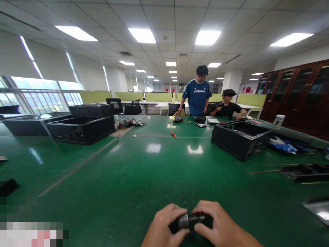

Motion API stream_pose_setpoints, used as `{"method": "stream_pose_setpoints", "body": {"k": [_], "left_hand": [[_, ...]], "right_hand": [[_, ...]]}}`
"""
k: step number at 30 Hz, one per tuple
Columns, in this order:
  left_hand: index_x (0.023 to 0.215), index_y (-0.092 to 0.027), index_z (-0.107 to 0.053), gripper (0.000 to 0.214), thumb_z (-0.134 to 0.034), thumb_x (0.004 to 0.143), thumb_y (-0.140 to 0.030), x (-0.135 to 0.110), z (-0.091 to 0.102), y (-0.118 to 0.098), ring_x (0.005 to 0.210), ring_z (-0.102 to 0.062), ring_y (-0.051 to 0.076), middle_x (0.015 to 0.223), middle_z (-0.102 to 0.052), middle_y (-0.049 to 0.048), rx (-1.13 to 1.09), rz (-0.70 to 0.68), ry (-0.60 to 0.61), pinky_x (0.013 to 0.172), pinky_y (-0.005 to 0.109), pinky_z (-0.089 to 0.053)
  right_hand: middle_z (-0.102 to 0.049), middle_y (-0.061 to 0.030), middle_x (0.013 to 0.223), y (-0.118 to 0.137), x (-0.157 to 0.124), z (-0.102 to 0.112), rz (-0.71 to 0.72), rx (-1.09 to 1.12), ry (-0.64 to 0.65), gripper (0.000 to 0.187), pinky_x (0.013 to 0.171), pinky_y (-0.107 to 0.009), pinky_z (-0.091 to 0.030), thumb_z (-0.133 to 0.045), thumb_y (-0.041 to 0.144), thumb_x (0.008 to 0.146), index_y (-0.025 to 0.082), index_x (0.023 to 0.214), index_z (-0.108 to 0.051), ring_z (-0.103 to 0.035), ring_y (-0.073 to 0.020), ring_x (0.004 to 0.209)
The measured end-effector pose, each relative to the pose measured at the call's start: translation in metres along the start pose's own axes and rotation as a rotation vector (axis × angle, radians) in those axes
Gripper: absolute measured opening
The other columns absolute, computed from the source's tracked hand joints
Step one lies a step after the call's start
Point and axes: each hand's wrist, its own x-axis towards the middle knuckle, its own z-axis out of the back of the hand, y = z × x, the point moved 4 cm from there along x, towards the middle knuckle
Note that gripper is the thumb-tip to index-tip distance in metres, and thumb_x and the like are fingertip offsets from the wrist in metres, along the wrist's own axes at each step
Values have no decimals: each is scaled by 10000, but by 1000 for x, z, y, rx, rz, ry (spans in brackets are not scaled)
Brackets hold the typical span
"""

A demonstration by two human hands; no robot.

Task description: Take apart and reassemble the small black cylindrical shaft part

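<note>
Close to the near edge of the green table, my left hand point(168, 224) wraps its thumb and fingers round the thick end of a small dark metal cylinder with a narrower ridged shaft point(184, 221). The shaft points to the right, and the part lies roughly level. My right hand point(216, 223) closes its thumb and fingers round that thinner end. Both hands meet over the piece, so its ends are partly covered. What kind of part it is cannot be made out.
A black computer case point(228, 142) stands at right, with a second open case point(82, 129) at left. An orange screwdriver point(173, 134) lies mid-table, and a power drill point(177, 119) farther back. Black trays point(305, 171) sit at right. Two people point(197, 96) are beyond the table.
</note>
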Motion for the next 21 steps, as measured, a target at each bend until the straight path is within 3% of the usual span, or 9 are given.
{"method": "stream_pose_setpoints", "body": {"k": [7,21], "left_hand": [[1084,-270,-738,461,-775,665,-82,-2,0,1,853,-727,202,943,-767,52,-13,-19,-14,800,289,-577],[1076,-272,-736,465,-773,657,-73,-1,0,3,844,-726,199,930,-758,44,3,-24,-14,784,285,-578]], "right_hand": [[-712,-39,821,-4,1,-4,37,12,4,116,731,-272,-459,-648,271,855,199,897,-729,-656,-190,777],[-695,-30,792,-6,0,-6,17,-9,-45,63,697,-263,-450,-686,255,813,198,838,-696,-648,-186,747]]}}
